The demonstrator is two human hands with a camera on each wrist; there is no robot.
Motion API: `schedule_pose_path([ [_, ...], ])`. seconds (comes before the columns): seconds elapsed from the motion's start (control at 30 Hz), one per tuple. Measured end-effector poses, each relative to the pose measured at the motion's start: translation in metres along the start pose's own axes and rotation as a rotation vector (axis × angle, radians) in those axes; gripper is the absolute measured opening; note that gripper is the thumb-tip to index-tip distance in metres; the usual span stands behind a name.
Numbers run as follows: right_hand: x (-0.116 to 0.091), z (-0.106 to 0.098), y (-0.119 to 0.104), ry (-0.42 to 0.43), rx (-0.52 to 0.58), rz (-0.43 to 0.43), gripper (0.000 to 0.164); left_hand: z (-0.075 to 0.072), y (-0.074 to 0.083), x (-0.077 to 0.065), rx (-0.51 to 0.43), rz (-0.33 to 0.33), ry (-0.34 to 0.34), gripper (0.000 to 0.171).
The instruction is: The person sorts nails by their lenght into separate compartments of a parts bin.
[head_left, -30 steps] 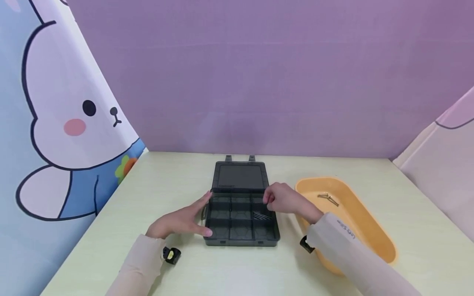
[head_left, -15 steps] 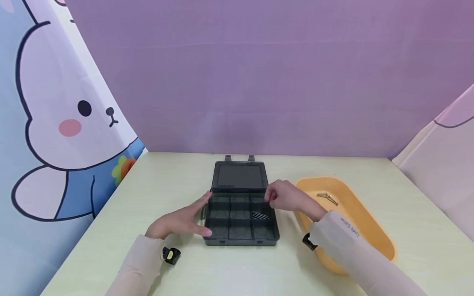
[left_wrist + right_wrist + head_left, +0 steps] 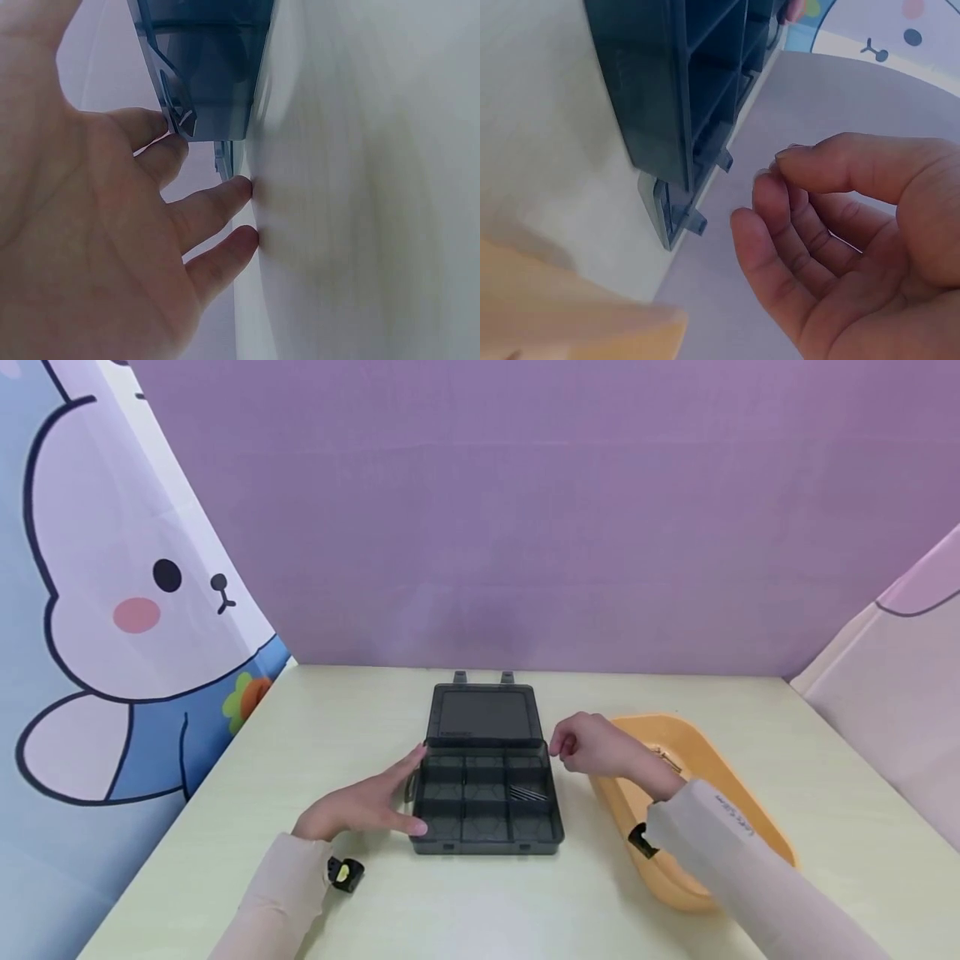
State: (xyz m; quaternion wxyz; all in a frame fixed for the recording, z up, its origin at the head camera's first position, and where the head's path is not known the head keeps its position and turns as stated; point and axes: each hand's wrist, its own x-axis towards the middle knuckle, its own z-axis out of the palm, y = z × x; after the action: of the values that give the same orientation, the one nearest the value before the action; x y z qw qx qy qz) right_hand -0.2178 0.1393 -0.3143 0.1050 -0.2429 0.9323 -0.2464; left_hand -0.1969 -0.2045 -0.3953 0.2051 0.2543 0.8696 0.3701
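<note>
A dark translucent compartment box (image 3: 487, 847) stands on the table, its lid (image 3: 483, 713) laid back behind it. My left hand (image 3: 363, 808) is spread at the box's left side, with thumb and a finger touching its edge. In the left wrist view its fingers look fairly straight. My right hand (image 3: 596, 745) hovers just right of the box's back right corner. Its fingers are loosely bent, thumb tip near the index finger, and the right wrist view shows nothing between them. Several thin pale rods (image 3: 528, 793) lie side by side in the middle right compartment.
To the right, an orange-yellow tray (image 3: 757, 814) sits partly under the right forearm. Several thin brass-coloured screw-like pieces (image 3: 666, 758) lie in it, partly hidden by that arm. A purple cloth (image 3: 525, 527) hangs behind the table (image 3: 360, 710).
My right hand has withdrawn from over the box's right compartments, moving right toward the tray. The left hand stays at the box's left side.
</note>
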Motion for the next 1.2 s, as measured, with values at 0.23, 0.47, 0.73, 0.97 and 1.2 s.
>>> schedule_pose_path([
  [0.23, -0.009, -0.013, 0.012, 0.017, -0.007, 0.007, 0.015, 0.0, 0.0, -0.001, -0.006, -0.007, 0.002, 0.116],
  [0.47, -0.02, -0.02, 0.029, 0.051, -0.013, -0.008, 0.008, 0.0, -0.001, -0.004, -0.012, 0.002, 0.006, 0.115],
  [0.73, -0.034, -0.023, 0.047, 0.069, 0.009, -0.022, 0.012, 0.001, 0.001, -0.006, -0.022, -0.002, 0.008, 0.116],
  [0.97, -0.04, -0.019, 0.073, 0.089, -0.016, 0.027, 0.021, 0.0, 0.004, -0.009, -0.036, -0.011, 0.005, 0.116],
  [1.2, -0.04, -0.011, 0.101, 0.096, -0.032, 0.074, 0.022, 0.001, 0.007, -0.012, -0.031, -0.011, 0.008, 0.116],
])
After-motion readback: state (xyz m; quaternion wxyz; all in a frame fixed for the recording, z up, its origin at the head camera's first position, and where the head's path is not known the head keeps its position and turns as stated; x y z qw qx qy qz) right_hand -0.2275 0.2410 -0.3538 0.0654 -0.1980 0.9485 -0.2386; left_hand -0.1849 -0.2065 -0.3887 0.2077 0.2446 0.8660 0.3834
